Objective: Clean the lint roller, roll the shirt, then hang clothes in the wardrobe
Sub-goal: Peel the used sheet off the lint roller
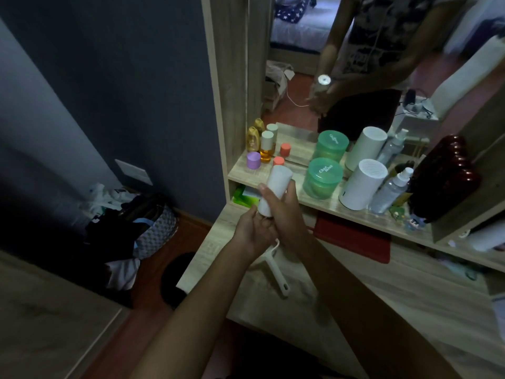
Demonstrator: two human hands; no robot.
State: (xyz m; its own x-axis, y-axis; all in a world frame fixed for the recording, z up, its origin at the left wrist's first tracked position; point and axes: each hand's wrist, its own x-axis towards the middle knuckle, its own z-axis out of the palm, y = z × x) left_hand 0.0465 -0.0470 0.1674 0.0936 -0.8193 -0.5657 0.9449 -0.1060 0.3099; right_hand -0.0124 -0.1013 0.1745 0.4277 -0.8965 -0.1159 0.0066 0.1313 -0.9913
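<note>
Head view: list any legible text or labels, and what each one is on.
"Char mince" (my best reading, letters small): white script on the lid of the green tub on the shelf.
Same lid's mirror reflection: reversed, not readable.
Reflected shirt print: too blurred to read.
Yellow bottle, spray bottle, lint roller: no legible text.

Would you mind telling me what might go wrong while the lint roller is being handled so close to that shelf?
The lint roller is held upright just in front of the shelf, so a swing might knock over the purple jar or the orange-capped bottle. The left hand works at the roll's lower end while the right hand grips it; a slip might drop it.
</note>
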